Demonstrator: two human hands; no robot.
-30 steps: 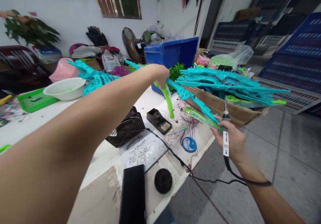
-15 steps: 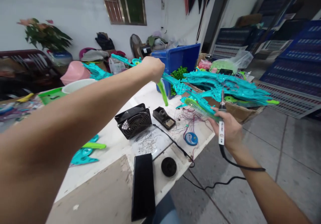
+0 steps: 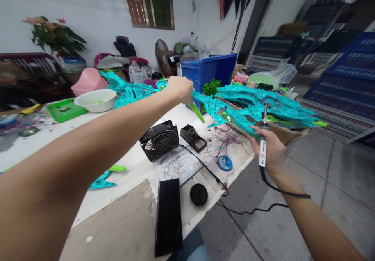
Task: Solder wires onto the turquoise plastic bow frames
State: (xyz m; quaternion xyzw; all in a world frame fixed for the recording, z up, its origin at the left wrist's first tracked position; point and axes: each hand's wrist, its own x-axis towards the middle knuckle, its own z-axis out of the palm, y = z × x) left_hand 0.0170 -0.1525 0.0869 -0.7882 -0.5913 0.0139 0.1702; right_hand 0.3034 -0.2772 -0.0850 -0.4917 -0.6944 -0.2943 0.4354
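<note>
My left hand [image 3: 181, 88] reaches across the table, closed around a long teal plastic part with a green piece [image 3: 197, 112] hanging below the fist. At the right, over the table's edge, my right hand [image 3: 272, 150] grips a soldering iron [image 3: 263, 151], its tip pointing up. Its fingers also touch the end of a teal plastic part [image 3: 238, 122]; whether they grip it I cannot tell. Behind the iron, a pile of teal plastic parts [image 3: 281, 107] lies on a cardboard box [image 3: 288, 134]. A soldering iron stand [image 3: 193, 138] sits between the hands.
On the table stand a black fan [image 3: 160, 140], a phone [image 3: 168, 218], a black spool [image 3: 199, 195] and a blue round tin [image 3: 224, 162] near tangled thin wires [image 3: 227, 138]. Behind are a blue crate [image 3: 191, 71], a white bowl [image 3: 96, 101] and a green tray [image 3: 68, 112]. The iron's cord [image 3: 281, 192] crosses my right forearm.
The view has shifted slightly, uncovering more of the bowl, the tray and the teal parts at the left. Both hands keep their holds, and the green piece below my left hand has tilted.
</note>
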